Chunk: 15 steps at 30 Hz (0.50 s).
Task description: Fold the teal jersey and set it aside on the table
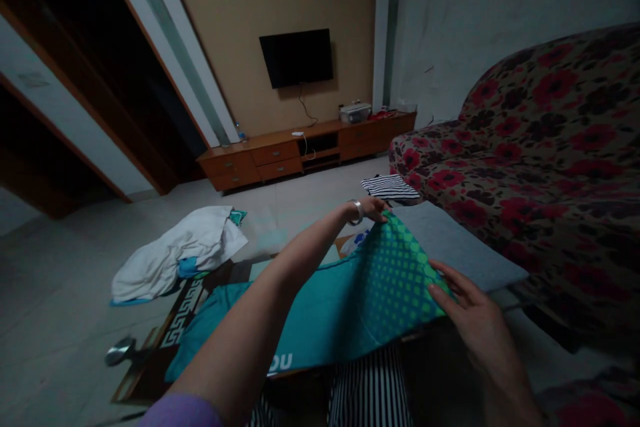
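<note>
A teal shirt (320, 307) with a green dotted end and pale letters is spread over a low table (150, 353) in front of me. My left hand (374, 208), with a silver bangle at the wrist, reaches across and pinches the far corner of the dotted end. My right hand (467, 307) is closed on the same end nearer to me, thumb on top and fingers beyond the edge. Between the two hands the dotted edge is lifted and stretched. The shirt's other end lies bunched at the left, partly hidden by my left forearm.
White clothes (185, 247) are heaped beyond the table's left end. A grey folded cloth (460, 247) and a striped cloth (390, 187) lie beside the floral sofa (550, 133). A wooden TV cabinet (280, 157) stands at the far wall under a television (297, 59).
</note>
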Tool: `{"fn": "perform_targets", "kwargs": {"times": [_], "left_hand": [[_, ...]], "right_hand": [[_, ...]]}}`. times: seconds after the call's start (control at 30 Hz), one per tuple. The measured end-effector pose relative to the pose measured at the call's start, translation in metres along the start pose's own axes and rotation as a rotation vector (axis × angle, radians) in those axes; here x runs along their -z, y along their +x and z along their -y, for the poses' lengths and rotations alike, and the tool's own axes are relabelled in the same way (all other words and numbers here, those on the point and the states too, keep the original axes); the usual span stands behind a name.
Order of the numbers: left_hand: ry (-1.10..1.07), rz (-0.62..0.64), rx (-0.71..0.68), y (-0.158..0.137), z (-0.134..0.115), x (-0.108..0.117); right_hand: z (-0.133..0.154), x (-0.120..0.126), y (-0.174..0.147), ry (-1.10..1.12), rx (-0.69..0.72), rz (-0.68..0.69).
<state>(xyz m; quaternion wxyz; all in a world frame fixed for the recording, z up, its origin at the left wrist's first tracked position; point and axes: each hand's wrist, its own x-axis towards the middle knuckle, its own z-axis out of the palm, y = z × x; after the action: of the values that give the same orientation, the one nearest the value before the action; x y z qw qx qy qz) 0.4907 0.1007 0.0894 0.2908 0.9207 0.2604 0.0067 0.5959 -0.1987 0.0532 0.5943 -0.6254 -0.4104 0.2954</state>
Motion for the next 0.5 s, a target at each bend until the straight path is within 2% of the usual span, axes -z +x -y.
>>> {"fn": "perform_targets", "kwargs": {"times": [0.13,0.3,0.4,0.5], "left_hand": [[0.043,-0.031,0.002,-0.045,-0.004,0.054],[0.101,-0.183,0.075,-0.147,0.013,0.106],[0.140,-0.287,0.154,-0.218,0.030,0.113],[0.179,-0.382,0.247,-0.294,0.049,0.093]], "right_hand": [[0.061,-0.029,-0.022,-0.024,0.213,0.165],[0.113,-0.095,-0.050,0.004,0.419,0.417],[0.127,-0.146,-0.070,0.003,0.492,0.502],[0.128,-0.204,-0.094,-0.003,0.535,0.598]]}}
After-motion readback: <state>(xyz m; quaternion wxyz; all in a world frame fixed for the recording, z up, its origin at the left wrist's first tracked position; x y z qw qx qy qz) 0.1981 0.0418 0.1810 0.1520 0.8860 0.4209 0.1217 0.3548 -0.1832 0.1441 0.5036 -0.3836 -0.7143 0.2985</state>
